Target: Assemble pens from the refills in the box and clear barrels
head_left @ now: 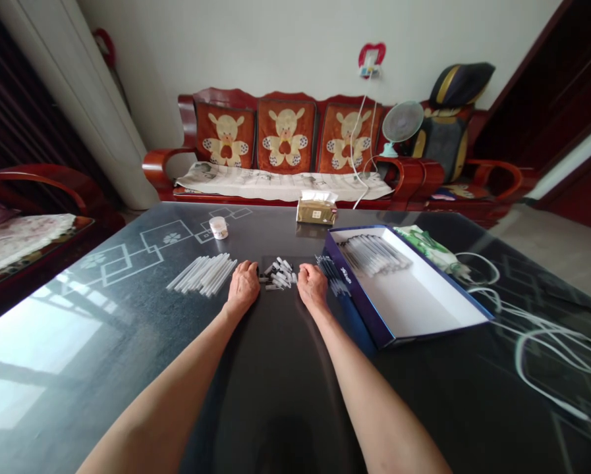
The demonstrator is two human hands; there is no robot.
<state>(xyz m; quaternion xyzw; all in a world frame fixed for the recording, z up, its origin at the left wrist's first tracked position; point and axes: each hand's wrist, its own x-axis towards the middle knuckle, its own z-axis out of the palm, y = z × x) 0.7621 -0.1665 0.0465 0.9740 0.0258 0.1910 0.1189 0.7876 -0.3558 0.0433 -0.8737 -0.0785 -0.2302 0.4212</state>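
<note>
Left hand (244, 284) and right hand (311, 283) are curled, whether either grip pinches anything I cannot tell; a sideways nudge could scatter the small pieces (281, 274) between them

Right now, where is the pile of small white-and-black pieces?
In the head view, the pile lies near the centre, on the table, between left hand and right hand.

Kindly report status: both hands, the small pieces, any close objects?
Left hand and right hand curled, contents hidden. Small white-and-black pieces piled loosely between them. Slim dark rods, then open blue rectangular box, right of right hand.
</note>
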